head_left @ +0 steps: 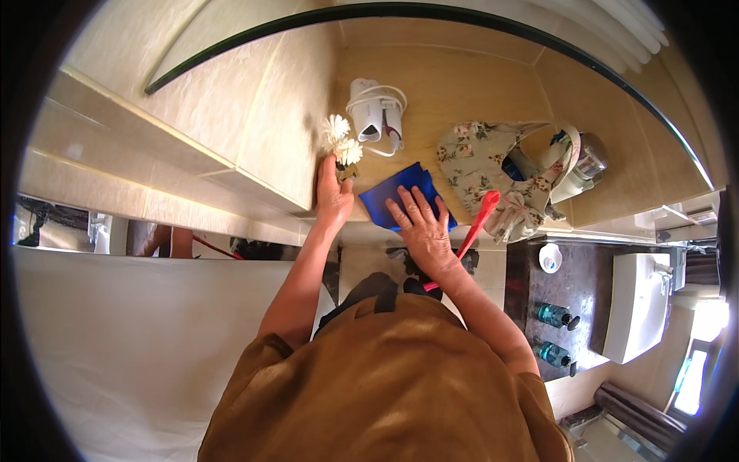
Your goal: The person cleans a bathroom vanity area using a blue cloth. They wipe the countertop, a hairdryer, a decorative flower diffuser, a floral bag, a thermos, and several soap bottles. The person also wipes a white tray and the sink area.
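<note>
My left hand (334, 202) is closed round the lower part of a small bunch of white flowers (342, 140), close to the tiled wall on the left. Whatever holds the stems is mostly hidden by my fingers. A folded blue cloth (377, 200) lies on the beige shelf (439, 85) in front of me. On it my right hand (426, 231) rests flat, palm down, with the fingers spread. Just behind the cloth, a white hair dryer (368, 108) lies with its cord looped round it.
To the right sits a floral fabric bag (466, 150) with containers in it. A red strip-like handle (479, 219) hangs over the shelf's front edge. Farther right, a dark counter (523, 308) bears blue-green pump bottles (553, 315), a white dish (550, 259) and a white basin (635, 308).
</note>
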The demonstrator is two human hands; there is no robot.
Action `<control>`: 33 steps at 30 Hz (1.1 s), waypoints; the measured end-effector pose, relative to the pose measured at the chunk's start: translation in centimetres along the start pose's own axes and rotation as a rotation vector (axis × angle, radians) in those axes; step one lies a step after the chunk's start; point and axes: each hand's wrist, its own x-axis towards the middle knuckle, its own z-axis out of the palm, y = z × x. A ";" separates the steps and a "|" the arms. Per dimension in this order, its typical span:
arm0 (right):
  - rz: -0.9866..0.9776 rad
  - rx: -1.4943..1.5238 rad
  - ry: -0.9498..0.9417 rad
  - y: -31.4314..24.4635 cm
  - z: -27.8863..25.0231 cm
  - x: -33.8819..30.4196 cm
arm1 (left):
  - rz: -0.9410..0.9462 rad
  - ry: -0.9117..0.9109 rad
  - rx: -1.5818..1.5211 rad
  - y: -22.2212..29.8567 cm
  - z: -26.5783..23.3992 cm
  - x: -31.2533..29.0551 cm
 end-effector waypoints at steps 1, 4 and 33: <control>0.025 -0.006 0.030 0.1 0.1 0.3 | 0.011 0.016 0.036 0.2 0.2 0.1; 0.039 0.021 0.004 0.2 -0.3 0.2 | 0.072 0.054 0.064 0.2 0.6 -0.1; 0.770 2.208 0.179 6.7 -11.3 -10.9 | 0.237 -0.344 -0.330 16.7 7.1 1.1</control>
